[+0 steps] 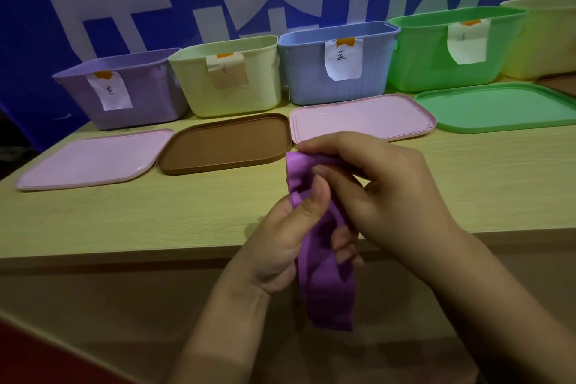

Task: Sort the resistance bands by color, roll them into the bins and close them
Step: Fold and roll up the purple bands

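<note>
A purple resistance band (327,284) hangs in front of the table's near edge, held by both hands. My left hand (280,243) pinches its upper part between thumb and fingers. My right hand (383,187) grips the band's top end from the right. Along the back of the table stand open bins with paper labels: purple bin (140,100), pale yellow bin (261,84), blue bin (374,72), green bin (420,62), and a second yellow bin (545,40) at the far right. I cannot see inside the bins.
Lids lie flat in front of the bins: a pink lid (90,159), a brown lid (224,143), another pink lid (361,118) and a green lid (498,106). The wooden table (124,218) has its front edge near my hands. A blue and white banner hangs behind.
</note>
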Demonstrator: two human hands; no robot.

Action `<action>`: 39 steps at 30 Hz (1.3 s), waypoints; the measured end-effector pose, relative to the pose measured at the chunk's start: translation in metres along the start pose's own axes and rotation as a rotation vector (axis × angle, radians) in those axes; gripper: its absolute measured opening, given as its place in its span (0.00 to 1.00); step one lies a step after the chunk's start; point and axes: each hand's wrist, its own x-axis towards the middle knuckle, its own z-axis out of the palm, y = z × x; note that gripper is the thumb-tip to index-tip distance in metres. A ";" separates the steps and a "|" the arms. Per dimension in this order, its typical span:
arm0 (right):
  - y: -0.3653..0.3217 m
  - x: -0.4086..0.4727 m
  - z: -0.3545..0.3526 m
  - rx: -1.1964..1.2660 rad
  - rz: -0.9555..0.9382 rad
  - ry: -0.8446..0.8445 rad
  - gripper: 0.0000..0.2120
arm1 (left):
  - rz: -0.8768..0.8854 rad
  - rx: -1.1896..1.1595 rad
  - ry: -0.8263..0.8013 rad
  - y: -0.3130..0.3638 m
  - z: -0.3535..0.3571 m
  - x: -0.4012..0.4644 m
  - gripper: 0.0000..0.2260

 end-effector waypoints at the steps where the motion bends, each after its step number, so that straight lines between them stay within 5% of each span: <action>1: 0.000 -0.001 0.001 -0.004 -0.022 0.020 0.12 | 0.003 0.000 0.011 0.000 0.003 0.000 0.24; 11: 0.004 -0.015 0.005 0.058 -0.032 0.040 0.16 | 0.097 0.155 0.185 0.000 0.006 0.007 0.37; 15: 0.006 -0.014 0.004 0.279 0.089 0.004 0.18 | 0.109 0.279 0.235 0.003 0.007 0.008 0.39; 22: 0.016 -0.003 -0.016 0.842 0.476 -0.232 0.12 | 0.073 0.455 0.197 0.010 0.008 -0.002 0.28; 27: 0.018 -0.007 -0.018 0.886 0.583 -0.366 0.25 | 0.068 0.512 0.142 0.021 0.011 -0.008 0.24; 31: 0.012 -0.001 -0.022 0.681 0.579 -0.449 0.15 | 0.060 0.534 0.103 0.022 0.011 -0.014 0.18; 39: 0.006 -0.005 -0.017 0.774 0.584 -0.423 0.11 | 0.093 0.449 0.138 0.019 0.004 -0.019 0.11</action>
